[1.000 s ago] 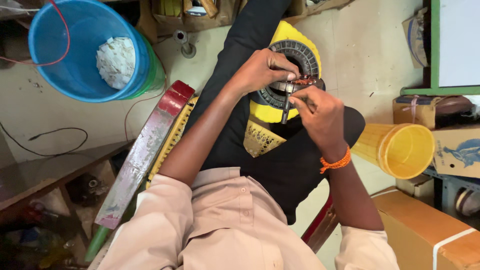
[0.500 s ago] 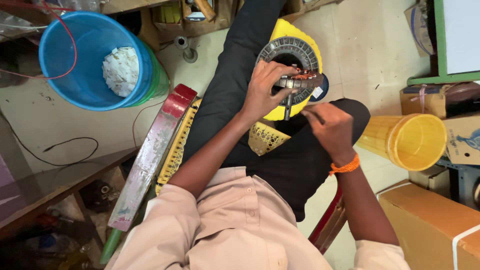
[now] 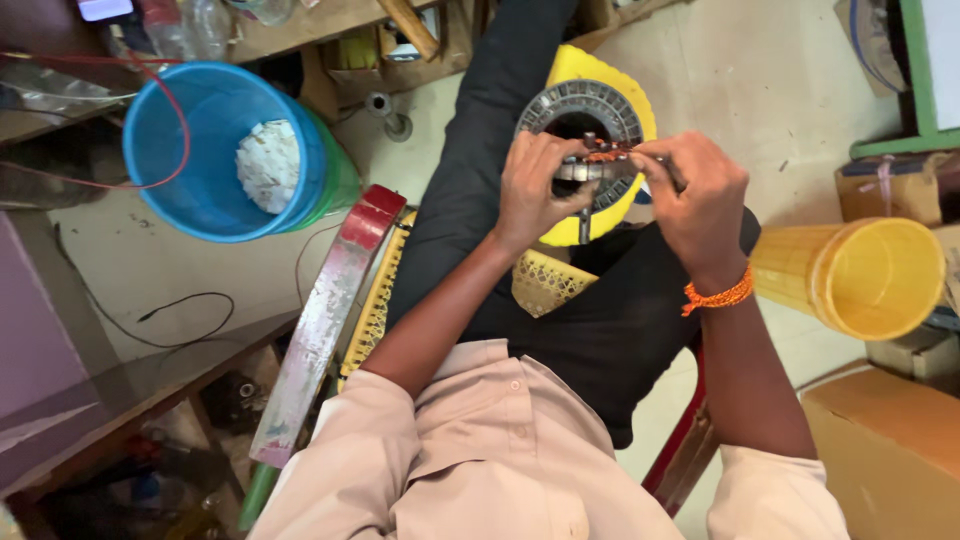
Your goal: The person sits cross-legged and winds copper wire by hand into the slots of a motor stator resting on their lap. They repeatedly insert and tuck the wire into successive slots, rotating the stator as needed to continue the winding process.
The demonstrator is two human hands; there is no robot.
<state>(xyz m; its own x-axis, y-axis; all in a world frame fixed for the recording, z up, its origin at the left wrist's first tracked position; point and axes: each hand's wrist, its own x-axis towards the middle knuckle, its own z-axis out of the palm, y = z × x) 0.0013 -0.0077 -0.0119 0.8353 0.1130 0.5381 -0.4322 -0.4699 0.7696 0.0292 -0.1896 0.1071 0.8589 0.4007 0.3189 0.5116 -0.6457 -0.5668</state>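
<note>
A small metal part wound with copper wire [image 3: 598, 160] was held above the lap, just over a ribbed metal ring [image 3: 580, 108] seated on a yellow disc [image 3: 600, 215]. Since half a second earlier the right hand [image 3: 695, 195] had been brought back up from below and closed onto the part's right end, so the work was again gripped from both sides. The left hand [image 3: 530, 190] was clamped on the left end, fingers curled, wrist bent inward. Nearby were seen a yellow bin [image 3: 860, 275] lying on its side and, well apart, a blue bucket [image 3: 205, 165].
</note>
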